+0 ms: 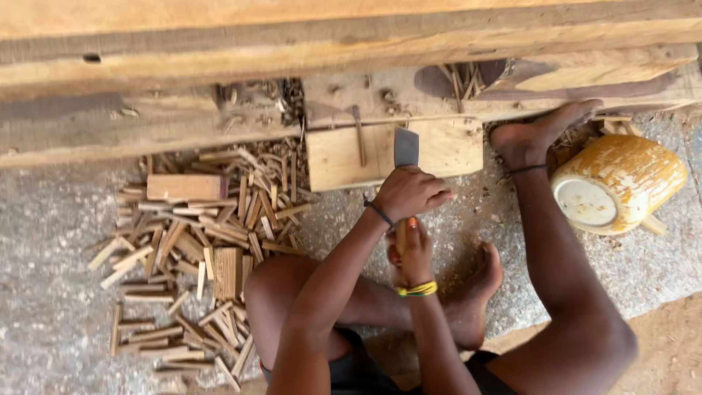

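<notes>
My left hand (pixel 410 192), with a dark band at the wrist, is shut around a cleaver just below its flat grey metal blade (pixel 406 146). The blade points up over a pale wooden block (pixel 340 159). My right hand (pixel 414 256), with a yellow band at the wrist, is closed on a thin wooden shaft (pixel 401 235) directly beneath my left hand. I cannot tell whether that shaft is the cleaver's handle or a separate stick.
Several split wood sticks (pixel 197 241) lie scattered on the grey concrete at the left. Heavy timber beams (pixel 292 44) run across the top. A yellow stained mug (pixel 618 183) lies on its side at the right. One bare foot (pixel 537 132) rests by the block, the other (pixel 479 289) is tucked under.
</notes>
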